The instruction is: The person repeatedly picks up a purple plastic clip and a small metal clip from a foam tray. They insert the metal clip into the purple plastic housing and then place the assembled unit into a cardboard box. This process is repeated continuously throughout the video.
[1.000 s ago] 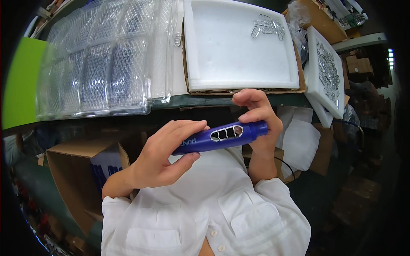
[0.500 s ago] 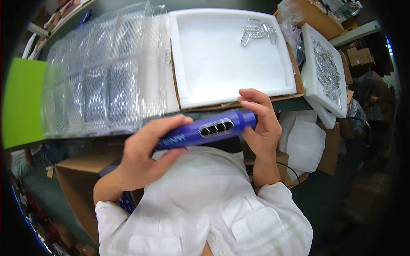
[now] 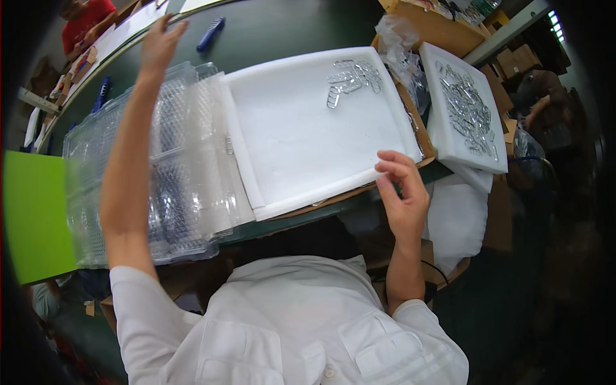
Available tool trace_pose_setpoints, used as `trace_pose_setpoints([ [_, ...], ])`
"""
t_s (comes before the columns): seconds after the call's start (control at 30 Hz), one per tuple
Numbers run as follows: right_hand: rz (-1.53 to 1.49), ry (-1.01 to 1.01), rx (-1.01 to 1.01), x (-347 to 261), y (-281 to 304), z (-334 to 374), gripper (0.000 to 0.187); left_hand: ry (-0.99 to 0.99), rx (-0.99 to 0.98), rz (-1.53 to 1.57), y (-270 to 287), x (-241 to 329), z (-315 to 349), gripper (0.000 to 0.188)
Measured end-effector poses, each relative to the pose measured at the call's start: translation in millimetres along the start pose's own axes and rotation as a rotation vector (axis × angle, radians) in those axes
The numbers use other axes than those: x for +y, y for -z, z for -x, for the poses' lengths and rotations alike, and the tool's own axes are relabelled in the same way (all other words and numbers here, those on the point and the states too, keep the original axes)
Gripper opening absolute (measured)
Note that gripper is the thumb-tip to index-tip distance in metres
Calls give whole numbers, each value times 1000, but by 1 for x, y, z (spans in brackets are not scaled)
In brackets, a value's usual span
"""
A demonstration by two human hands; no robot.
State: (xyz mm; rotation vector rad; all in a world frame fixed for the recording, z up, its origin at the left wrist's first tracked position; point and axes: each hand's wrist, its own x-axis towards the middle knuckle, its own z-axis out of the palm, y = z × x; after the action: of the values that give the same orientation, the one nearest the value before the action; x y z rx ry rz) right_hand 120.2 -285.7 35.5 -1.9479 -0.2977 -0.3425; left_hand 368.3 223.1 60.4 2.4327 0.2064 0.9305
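Observation:
My left hand (image 3: 163,43) reaches far forward over the green table, its fingers apart and nothing visible in them. To its right, on the tabletop, lies a blue-purple tube-shaped housing (image 3: 210,34). My right hand (image 3: 407,200) hovers at the near right edge of a white foam-lined tray (image 3: 308,160), fingers loosely curled with a gap to the thumb. Several shiny oval chrome frames (image 3: 353,78) sit in that tray's far right part. Clear plastic blister trays (image 3: 183,192) are stacked under my left forearm.
At the right, a tilted white foam slab (image 3: 436,122) bears a heap of chrome frames (image 3: 468,106). A bright green panel (image 3: 35,218) stands at the left. Another blue housing (image 3: 101,94) lies behind the blister trays. A person in a red top (image 3: 90,22) sits at the far left.
My left hand has let go of the blue housing and stretched far forward and left; a blue housing now lies beside it. My right hand stays near the tray. The view has shifted.

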Motion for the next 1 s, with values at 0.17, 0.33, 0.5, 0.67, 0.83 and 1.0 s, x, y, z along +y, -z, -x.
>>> trace_pose_setpoints([
  [0.17, 261, 86, -2, 6, -5, -50, 19, -80, 86, 195, 136, 25, 107, 46],
  [0.33, 569, 223, -176, 48, -55, -135, 20, 141, 281, 109, 298, -5, 272, 34],
  [0.5, 901, 255, -407, 104, -68, -174, 42, 459, 607, -148, 384, -28, 446, 24],
  [0.67, 857, 136, -548, 90, -75, -194, 46, 844, 594, -154, 420, -71, 620, 20],
  [0.83, 646, 185, -498, 91, -68, -183, 46, 1165, -418, -504, 390, -121, 770, 33],
  [1.0, 467, 50, -477, 106, -38, -163, 42, 1110, -528, -525, 353, -137, 804, 47],
])
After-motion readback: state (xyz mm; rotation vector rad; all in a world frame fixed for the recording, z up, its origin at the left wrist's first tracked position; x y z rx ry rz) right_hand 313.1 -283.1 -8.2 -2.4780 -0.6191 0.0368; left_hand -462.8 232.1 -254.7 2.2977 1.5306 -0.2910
